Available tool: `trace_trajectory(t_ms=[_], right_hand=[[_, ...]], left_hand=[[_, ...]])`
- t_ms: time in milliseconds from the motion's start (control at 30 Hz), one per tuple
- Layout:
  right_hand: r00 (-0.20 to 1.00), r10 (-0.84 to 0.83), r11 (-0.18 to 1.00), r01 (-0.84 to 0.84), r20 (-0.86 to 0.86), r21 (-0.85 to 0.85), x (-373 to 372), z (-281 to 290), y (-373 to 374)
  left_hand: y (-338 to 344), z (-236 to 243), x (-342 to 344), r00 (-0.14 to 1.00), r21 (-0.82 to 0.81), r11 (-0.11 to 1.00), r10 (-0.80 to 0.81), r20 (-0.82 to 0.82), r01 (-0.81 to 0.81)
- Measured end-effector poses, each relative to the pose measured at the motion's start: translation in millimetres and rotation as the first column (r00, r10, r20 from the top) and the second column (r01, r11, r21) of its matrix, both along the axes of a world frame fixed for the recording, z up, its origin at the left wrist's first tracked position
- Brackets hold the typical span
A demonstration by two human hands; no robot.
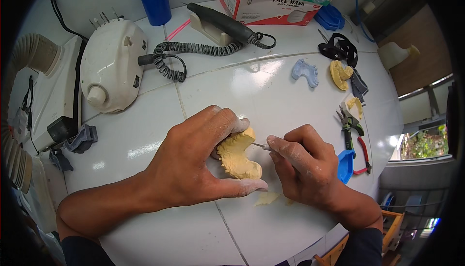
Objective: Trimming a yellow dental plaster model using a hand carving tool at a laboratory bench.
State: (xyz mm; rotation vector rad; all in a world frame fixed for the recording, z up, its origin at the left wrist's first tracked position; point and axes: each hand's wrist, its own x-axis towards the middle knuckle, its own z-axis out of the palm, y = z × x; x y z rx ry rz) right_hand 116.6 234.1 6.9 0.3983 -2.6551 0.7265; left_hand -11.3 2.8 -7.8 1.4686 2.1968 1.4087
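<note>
Plainly, the yellow dental cast [233,158] sits at the centre of our view, above the white tabletop [179,234], its row of teeth toward nine o'clock and the open side of its curve toward three. Our left hand [191,152] grasps it from nine o'clock, fingers along its twelve o'clock side and thumb under its six o'clock side. From three o'clock, our right hand [305,162] pinches a thin tool [265,147] between thumb and fingers; its tip points to the cast's inner edge, though we cannot tell whether they touch. Yellow scraps [266,198] lie on the tabletop at five o'clock.

Farther out, we see a blue-grey cast [305,73] at one o'clock and a second yellow cast [340,75] toward two. Beyond our right hand, at three, are a blue tray [345,165] and a red-handled tool [364,154]. A white control box [114,65] stands at ten, a blue cylinder [154,3] at eleven, and a black handpiece [218,21] rests on its stand [206,31] near twelve.
</note>
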Motion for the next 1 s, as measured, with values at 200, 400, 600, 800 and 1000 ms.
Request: trace_trajectory(t_ms=[200,400,600,800,1000], right_hand=[[1.000,-0.001,1.000,0.001,0.009,0.013,-0.3,0.6,0.2],[0.999,0.043,0.999,-0.044,0.030,0.027,1.0,-3.7,1.1],[0.997,0.061,0.996,-0.063,0.043,0.058,1.8,-2.8,0.8],[0.999,0.032,0.999,-0.032,0.017,0.002,0.5,-3.2,1.9],[1.000,0.014,1.000,-0.013,0.013,-0.017,-1.7,1.1,1.4]], left_hand=[[0.7,0.3,-0.3,1.000,-0.013,1.000,0.003,-0.009,-0.003],[0.6,0.8,-0.2,1.000,-0.028,1.000,-0.001,-0.026,0.000],[-0.4,2.6,-0.1,0.998,-0.048,0.999,-0.013,-0.062,0.010],[-0.3,1.2,0.0,1.000,-0.038,0.999,-0.007,-0.019,0.006],[0.5,0.4,0.1,1.000,-0.018,1.000,0.001,-0.006,-0.001]])
